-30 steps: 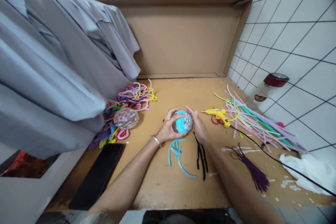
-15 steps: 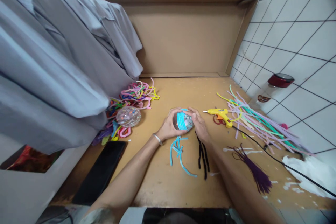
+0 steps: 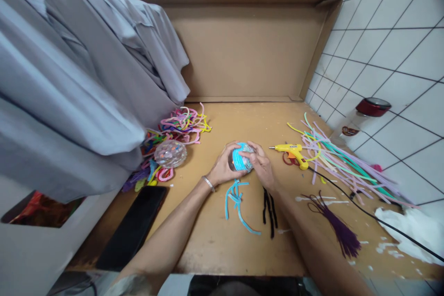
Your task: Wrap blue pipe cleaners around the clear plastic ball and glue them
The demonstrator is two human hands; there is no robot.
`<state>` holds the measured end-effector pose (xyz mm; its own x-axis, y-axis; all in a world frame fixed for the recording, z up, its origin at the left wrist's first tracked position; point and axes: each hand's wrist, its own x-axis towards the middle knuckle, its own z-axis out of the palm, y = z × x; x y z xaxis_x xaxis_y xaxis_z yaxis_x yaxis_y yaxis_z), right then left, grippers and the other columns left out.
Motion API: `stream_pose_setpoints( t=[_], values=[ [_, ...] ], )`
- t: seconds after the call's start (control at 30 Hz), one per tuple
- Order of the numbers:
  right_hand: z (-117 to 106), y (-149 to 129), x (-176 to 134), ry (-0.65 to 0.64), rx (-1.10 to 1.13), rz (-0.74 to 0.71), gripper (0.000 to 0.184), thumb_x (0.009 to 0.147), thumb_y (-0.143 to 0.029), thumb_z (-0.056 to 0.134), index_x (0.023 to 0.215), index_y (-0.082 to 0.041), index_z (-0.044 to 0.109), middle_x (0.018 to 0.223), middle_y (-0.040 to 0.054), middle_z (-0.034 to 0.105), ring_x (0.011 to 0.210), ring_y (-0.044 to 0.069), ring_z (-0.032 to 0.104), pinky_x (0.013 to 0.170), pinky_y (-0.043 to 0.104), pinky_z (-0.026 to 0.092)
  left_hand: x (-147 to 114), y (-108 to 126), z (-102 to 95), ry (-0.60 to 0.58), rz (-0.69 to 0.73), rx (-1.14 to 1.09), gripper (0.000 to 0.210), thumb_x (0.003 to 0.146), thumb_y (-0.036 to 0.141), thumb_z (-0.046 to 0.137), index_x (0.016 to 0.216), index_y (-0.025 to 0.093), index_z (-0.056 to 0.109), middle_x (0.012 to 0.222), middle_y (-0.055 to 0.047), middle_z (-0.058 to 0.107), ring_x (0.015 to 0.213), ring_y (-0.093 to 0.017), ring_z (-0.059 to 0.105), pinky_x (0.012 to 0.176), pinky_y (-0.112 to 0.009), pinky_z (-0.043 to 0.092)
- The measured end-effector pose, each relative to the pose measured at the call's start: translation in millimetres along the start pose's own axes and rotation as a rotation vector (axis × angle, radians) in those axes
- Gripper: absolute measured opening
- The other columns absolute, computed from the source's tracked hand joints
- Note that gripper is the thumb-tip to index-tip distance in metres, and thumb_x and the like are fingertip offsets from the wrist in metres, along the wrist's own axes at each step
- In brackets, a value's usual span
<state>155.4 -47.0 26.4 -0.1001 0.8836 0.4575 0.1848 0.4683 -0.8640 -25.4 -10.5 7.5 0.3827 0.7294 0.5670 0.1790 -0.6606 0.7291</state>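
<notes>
Between my hands, above the middle of the table, is a rounded clear container (image 3: 239,159) with light-blue pipe cleaner wound around it. My left hand (image 3: 222,166) curls around its left side, a silver bracelet on the wrist. On the right side my right hand (image 3: 263,166) grips it, fingers bent over the blue strands. Just below the hands lie cut light-blue pipe cleaner pieces (image 3: 237,198) in a loose tangle. Black pipe cleaners (image 3: 269,215) lie beside my right forearm, partly hidden by it.
To the right are a yellow glue gun (image 3: 293,150) with its black cord, long pastel pipe cleaners (image 3: 347,162), a purple tassel (image 3: 342,231), white tissue (image 3: 405,231) and a red-lidded jar (image 3: 360,120). At left are a clear bumpy bowl (image 3: 170,153), colourful pipe cleaners (image 3: 183,122) and a black phone (image 3: 133,226).
My right hand's fingers have shifted over the front of the container, and more blue winding shows there. My left hand stays in nearly the same place.
</notes>
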Motion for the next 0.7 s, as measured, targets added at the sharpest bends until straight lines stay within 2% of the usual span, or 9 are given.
stream_pose_setpoints(
  t=[0.33, 0.47, 0.6, 0.7],
  values=[
    [3.7, 2.2, -1.5, 0.040, 0.017, 0.005, 0.052, 0.093, -0.068, 0.046, 0.107, -0.031, 0.080, 0.146, 0.0075, 0.052, 0.136, 0.029, 0.050, 0.118, 0.048, 0.038, -0.8, -4.2, 0.0, -0.030, 0.037, 0.088, 0.077, 0.067, 0.041, 0.087, 0.132, 0.024, 0.050, 0.147, -0.017, 0.046, 0.139, -0.035, 0.047, 0.114, -0.056, 0.041],
    [4.0, 1.3, -1.9, 0.044, 0.029, 0.004, 0.054, 0.092, -0.070, 0.047, 0.103, -0.030, 0.081, 0.143, 0.0076, 0.054, 0.134, 0.028, 0.052, 0.116, 0.048, 0.040, -1.2, -2.6, -1.0, -0.047, 0.048, 0.141, 0.082, 0.064, 0.046, 0.090, 0.132, 0.023, 0.052, 0.148, -0.018, 0.044, 0.139, -0.036, 0.048, 0.113, -0.056, 0.043],
    [2.9, -2.0, -2.8, 0.050, 0.047, 0.023, 0.055, 0.094, -0.069, 0.044, 0.103, -0.028, 0.080, 0.141, 0.0077, 0.057, 0.134, 0.028, 0.052, 0.116, 0.047, 0.041, -0.6, -0.2, 1.0, -0.010, 0.046, 0.146, 0.073, 0.064, 0.039, 0.088, 0.128, 0.024, 0.055, 0.143, -0.016, 0.049, 0.135, -0.034, 0.050, 0.111, -0.053, 0.044],
    [3.3, 0.3, -1.9, 0.120, 0.107, 0.048, 0.056, 0.095, -0.067, 0.042, 0.117, -0.027, 0.075, 0.141, 0.0091, 0.059, 0.137, 0.027, 0.051, 0.118, 0.047, 0.038, 1.3, 0.2, 3.3, 0.066, -0.002, 0.019, 0.073, 0.059, 0.039, 0.090, 0.122, 0.023, 0.057, 0.137, -0.014, 0.053, 0.132, -0.033, 0.052, 0.112, -0.051, 0.043]
  ],
)
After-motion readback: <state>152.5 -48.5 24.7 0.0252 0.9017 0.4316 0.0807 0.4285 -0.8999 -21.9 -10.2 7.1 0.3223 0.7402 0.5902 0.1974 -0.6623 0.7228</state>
